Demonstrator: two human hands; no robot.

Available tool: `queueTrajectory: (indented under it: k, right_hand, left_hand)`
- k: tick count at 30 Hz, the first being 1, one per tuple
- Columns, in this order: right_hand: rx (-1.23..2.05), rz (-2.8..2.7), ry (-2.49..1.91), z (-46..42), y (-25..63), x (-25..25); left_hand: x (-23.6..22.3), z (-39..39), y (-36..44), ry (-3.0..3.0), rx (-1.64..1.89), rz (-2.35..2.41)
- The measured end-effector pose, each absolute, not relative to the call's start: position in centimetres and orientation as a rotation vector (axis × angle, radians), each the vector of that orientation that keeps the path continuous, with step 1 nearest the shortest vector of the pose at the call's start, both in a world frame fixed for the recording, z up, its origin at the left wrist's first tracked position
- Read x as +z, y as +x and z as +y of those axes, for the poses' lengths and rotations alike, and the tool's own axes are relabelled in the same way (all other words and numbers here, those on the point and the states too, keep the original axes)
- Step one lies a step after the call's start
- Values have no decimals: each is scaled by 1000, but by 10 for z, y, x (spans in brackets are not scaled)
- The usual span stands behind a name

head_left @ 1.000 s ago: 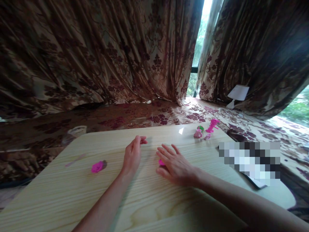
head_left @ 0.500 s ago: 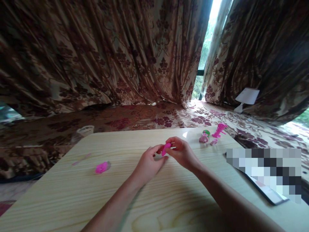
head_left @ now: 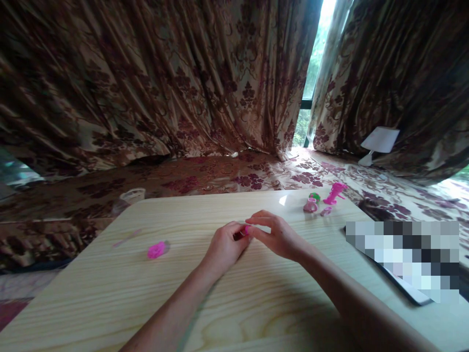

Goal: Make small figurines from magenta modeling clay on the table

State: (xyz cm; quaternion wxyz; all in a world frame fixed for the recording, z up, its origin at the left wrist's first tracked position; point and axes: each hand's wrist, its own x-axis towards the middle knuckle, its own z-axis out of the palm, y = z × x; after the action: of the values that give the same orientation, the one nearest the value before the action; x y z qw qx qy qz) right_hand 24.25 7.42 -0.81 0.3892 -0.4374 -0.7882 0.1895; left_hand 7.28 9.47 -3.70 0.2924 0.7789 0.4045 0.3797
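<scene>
Both my hands meet above the middle of the table. Between them a small pink plastic piece (head_left: 247, 229) shows only in part, mostly covered by fingers. My left hand (head_left: 226, 246) is closed around it from the left. From the right, my right hand (head_left: 280, 235) reaches in with thumb and index finger at the piece. Off to the left lies a bright pink toy part (head_left: 157, 250) with something greyish and see-through at its end. Beyond it is a thin pale pink stick (head_left: 127, 238).
At the back right are a bright pink toy stand (head_left: 334, 193), a pinkish small container (head_left: 310, 205), a green item (head_left: 314, 196) and a small pink piece (head_left: 326, 211). A blurred-out flat device (head_left: 406, 288) lies right. A white lamp (head_left: 380, 140) stands behind the table (head_left: 91, 298).
The pink piece has sunk deeper into my left hand, and less of it shows. My right fingers have shifted slightly left over it. The view has tilted a little.
</scene>
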Motion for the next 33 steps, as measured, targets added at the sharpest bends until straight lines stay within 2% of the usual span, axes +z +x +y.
queueTrajectory:
  k: [7, 14, 23, 28, 33]
  right_hand:
    - [234, -2108, -1406, 102, 210, 18]
    - [435, -2075, -1604, 123, 192, -9]
    - [342, -1868, -1669, 140, 191, -12]
    - [255, -1747, -1452, 123, 224, -1]
    - [572, -1773, -1161, 75, 238, -15]
  left_hand:
    - [-46, 99, 74, 2003, 1054, 1073]
    - [-47, 101, 72, 1978, 1085, 1034]
    - [-47, 102, 72, 2050, 1043, 1081]
    - [-37, 101, 71, 1820, 1116, 1101]
    - [-25, 98, 71, 1313, 1122, 950]
